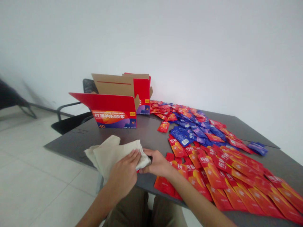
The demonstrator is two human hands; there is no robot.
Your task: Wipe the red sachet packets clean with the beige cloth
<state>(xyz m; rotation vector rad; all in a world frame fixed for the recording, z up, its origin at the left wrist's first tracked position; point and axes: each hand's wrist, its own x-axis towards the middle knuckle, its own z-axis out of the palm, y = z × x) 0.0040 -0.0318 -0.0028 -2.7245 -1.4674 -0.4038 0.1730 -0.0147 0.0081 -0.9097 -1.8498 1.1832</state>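
Observation:
My left hand (126, 168) presses a folded cream cloth (110, 154) near the front edge of the table, fingers together on top of it. Close on its right, my right hand (157, 162) is closed with curled fingers at the cloth's edge. A sliver of red, apparently the edge of a red sachet (138, 171), shows between the two hands; the rest is hidden by cloth and fingers. Just right of my right hand, overlapping red sachets (196, 176) lie in rows, printed with orange and white characters.
An open red carton (115, 121) stands behind the cloth, with another red carton (142, 94) behind it. Red and blue sachets (184, 135) are heaped along the dark table (151, 126). A black chair (71, 123) stands beyond the table's left side, near the white wall.

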